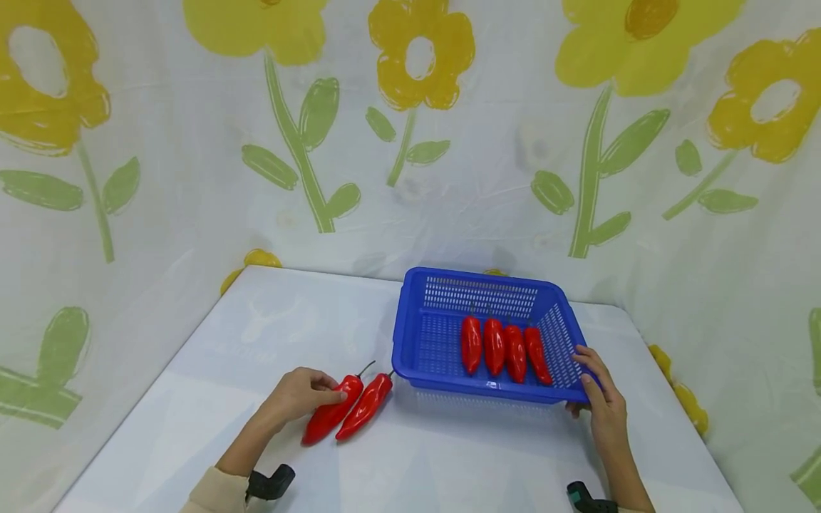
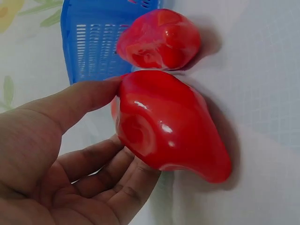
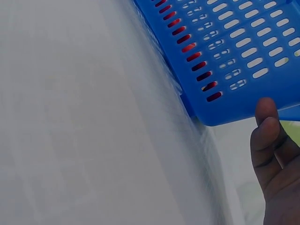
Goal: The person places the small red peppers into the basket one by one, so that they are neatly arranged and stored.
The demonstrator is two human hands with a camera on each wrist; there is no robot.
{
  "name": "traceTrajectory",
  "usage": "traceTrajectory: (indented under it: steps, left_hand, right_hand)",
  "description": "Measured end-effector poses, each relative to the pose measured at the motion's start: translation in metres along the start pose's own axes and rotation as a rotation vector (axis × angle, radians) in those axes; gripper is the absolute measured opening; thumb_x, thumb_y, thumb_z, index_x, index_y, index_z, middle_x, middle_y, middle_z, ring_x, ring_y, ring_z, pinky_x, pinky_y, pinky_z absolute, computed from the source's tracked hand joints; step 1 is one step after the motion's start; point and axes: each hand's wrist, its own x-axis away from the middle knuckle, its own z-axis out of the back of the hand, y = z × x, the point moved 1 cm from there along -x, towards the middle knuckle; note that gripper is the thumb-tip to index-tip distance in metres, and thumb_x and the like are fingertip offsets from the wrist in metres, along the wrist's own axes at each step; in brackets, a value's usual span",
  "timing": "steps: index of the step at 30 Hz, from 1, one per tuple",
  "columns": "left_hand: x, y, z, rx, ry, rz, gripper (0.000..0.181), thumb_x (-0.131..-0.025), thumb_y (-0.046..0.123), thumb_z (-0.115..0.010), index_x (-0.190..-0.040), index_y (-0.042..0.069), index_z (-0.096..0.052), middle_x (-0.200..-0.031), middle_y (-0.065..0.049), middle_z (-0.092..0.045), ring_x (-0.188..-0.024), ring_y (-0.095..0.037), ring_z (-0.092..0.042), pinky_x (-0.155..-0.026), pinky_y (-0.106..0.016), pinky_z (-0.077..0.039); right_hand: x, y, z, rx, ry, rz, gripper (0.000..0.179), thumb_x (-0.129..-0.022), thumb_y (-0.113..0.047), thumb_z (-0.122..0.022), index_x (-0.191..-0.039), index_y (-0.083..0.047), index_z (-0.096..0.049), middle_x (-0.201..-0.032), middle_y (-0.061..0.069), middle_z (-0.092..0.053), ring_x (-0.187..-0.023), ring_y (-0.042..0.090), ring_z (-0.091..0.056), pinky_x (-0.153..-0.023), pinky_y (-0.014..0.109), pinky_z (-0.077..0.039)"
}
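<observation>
My left hand (image 1: 300,396) pinches a glossy red chili pepper (image 1: 328,420) between thumb and fingers at the table's left. In the left wrist view the thumb lies on one side of this pepper (image 2: 173,117), the fingers on the other. Close beside it lies a second red pepper (image 1: 365,410), its stem end by a blue plastic basket (image 1: 449,380). Several red peppers (image 1: 471,345) are lined up inside the basket toward its right. The right hand (image 1: 604,410) grips the basket's right front corner, fingers over the rim; the right wrist view shows its fingertips at the slotted wall (image 3: 234,105).
A white table (image 1: 449,470) carries everything. Behind and around it hangs a white cloth (image 1: 487,178) printed with yellow flowers. Each wrist wears a black strap mount, such as the left one (image 1: 271,482). The basket stands near the table's back edge.
</observation>
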Motion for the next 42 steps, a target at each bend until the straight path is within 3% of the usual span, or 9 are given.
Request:
traceTrajectory:
  steps: [10,15,24,32,42]
  left_hand:
    - [-0.001,-0.001,0.014,0.076,0.031,0.019,0.037,-0.083,0.031,-0.081,-0.108,0.005,-0.073,-0.096,-0.002,-0.069,-0.086,-0.018,-0.062,-0.072,-0.036,-0.058]
    - [-0.002,0.008,0.022,0.132,0.078,0.007,0.047,-0.084,0.037,-0.080,-0.117,0.005,-0.070,-0.104,-0.005,-0.070,-0.096,-0.023,-0.063,-0.078,-0.042,-0.059]
    - [-0.014,0.027,0.031,0.332,0.067,0.039,0.056,-0.088,0.045,-0.075,-0.126,0.005,-0.065,-0.116,-0.010,-0.068,-0.102,-0.027,-0.066,-0.093,-0.053,-0.053]
    - [-0.032,0.052,0.034,0.475,0.062,-0.005,0.052,-0.091,0.037,-0.074,-0.127,0.000,-0.063,-0.119,-0.015,-0.067,-0.102,-0.026,-0.068,-0.100,-0.051,-0.050]
    - [-0.048,0.077,0.034,0.491,0.026,-0.038,0.042,-0.092,0.028,-0.073,-0.124,0.000,-0.065,-0.114,-0.015,-0.069,-0.097,-0.025,-0.071,-0.095,-0.045,-0.054]
  right_hand:
    - [-0.001,0.000,0.000,-0.014,-0.011,-0.004,0.039,-0.109,-0.019,-0.041,-0.144,-0.004,-0.050,-0.154,-0.002,-0.039,-0.065,0.017,-0.061,-0.052,0.026,-0.054]
    - [-0.001,-0.002,0.000,-0.017,-0.013,0.003,0.039,-0.109,-0.018,-0.041,-0.144,-0.004,-0.050,-0.154,-0.002,-0.039,-0.065,0.017,-0.061,-0.051,0.026,-0.054]
    - [-0.001,-0.002,-0.001,0.011,0.011,-0.006,0.039,-0.109,-0.021,-0.041,-0.144,-0.007,-0.052,-0.154,-0.004,-0.040,-0.067,0.018,-0.062,-0.052,0.026,-0.055]
    - [-0.002,-0.002,-0.001,0.005,0.003,-0.007,0.040,-0.108,-0.022,-0.042,-0.145,-0.008,-0.051,-0.154,-0.003,-0.040,-0.067,0.017,-0.062,-0.052,0.026,-0.055]
    - [-0.002,0.000,0.000,-0.008,-0.002,0.003,0.039,-0.108,-0.019,-0.042,-0.144,-0.006,-0.051,-0.153,-0.002,-0.040,-0.065,0.018,-0.061,-0.052,0.025,-0.055]
